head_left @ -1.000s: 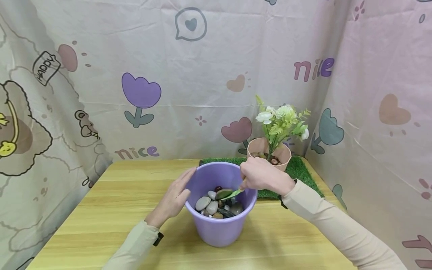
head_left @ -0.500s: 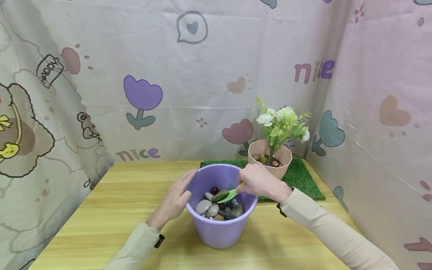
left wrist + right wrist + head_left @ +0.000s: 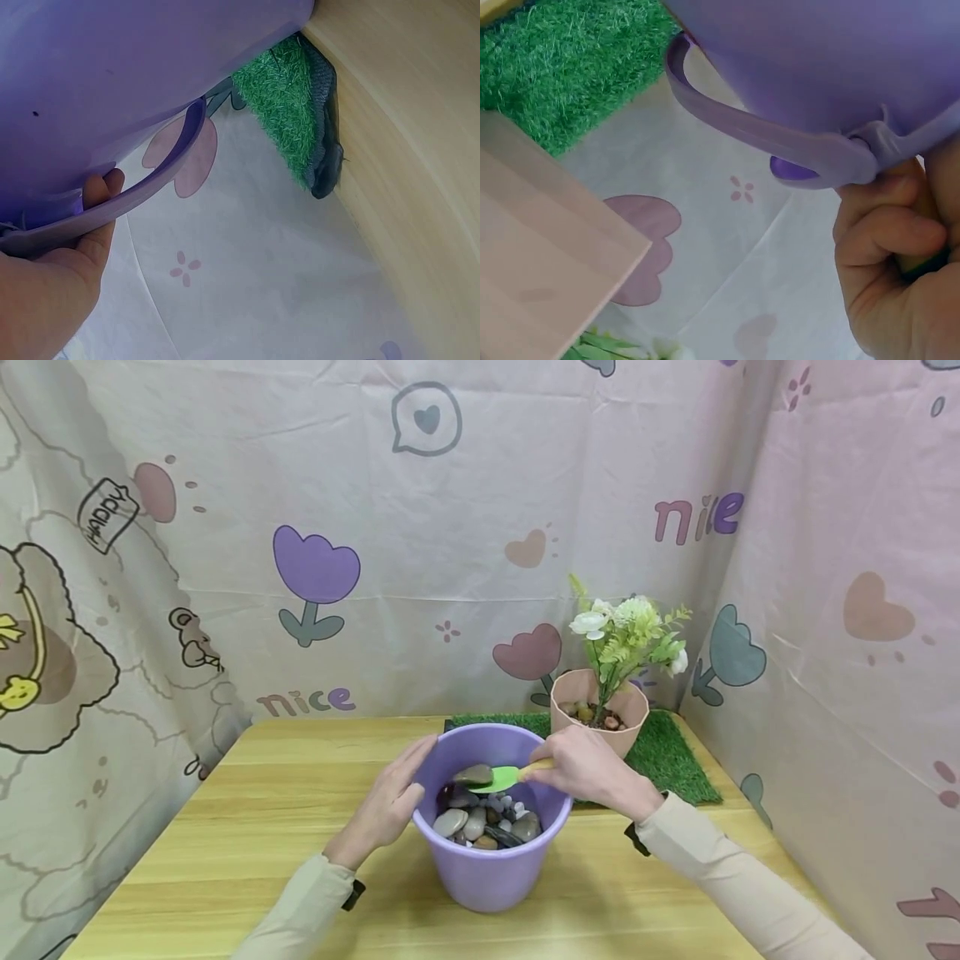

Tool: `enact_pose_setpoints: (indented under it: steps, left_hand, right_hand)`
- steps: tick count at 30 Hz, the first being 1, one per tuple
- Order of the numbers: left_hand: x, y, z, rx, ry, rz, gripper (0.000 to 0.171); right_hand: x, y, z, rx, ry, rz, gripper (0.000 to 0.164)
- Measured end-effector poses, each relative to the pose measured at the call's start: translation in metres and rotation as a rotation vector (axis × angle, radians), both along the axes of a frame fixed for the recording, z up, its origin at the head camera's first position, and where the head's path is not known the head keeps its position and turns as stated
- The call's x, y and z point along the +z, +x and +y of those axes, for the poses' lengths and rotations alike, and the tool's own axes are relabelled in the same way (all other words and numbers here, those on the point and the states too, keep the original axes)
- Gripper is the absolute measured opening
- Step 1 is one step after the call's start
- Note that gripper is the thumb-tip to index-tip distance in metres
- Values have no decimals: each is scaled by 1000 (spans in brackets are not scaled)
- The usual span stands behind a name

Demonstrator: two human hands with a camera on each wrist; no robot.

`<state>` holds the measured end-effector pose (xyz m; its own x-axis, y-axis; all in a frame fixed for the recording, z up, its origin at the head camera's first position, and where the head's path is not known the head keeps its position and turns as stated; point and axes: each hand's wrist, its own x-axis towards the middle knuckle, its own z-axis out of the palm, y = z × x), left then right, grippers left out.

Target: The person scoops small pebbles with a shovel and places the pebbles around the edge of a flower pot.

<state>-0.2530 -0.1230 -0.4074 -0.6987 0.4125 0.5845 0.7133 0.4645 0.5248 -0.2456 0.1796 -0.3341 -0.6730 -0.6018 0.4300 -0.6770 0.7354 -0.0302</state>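
Head view: two hands (image 3: pixel 382 797) (image 3: pixel 588 768), one bucket (image 3: pixel 487 881), one shovel (image 3: pixel 501 778).

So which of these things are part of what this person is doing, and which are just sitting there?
In use:
green shovel, in the right hand
purple bucket, touched by the left hand
stones in the bucket

Apparently just sitting there:
pink flowerpot with white flowers
grass mat
patterned curtain

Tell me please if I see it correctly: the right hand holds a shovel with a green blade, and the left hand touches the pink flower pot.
One thing is wrong: the left hand touches the purple bucket, not the pink flower pot, as the head view shows. The right hand does hold the green-bladed shovel.
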Motion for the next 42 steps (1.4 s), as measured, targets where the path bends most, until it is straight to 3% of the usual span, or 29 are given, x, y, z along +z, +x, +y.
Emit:
enact_pose_setpoints:
  steps: [16,24,39,42]
  left_hand:
    - [0,1,1,12,5,12,71]
    - [-1,1,0,13,9,13,70]
    - [-1,1,1,29,27,-7,67]
    - [0,1,1,33,32,-8,66]
  right_hand:
    - [-20,0,9,107,-212,138,12]
    - [-27,0,12,129,-309,170,18]
    - [-28,2,12,22,-402,35,19]
    - [-26,3,12,-30,-416,-8,22]
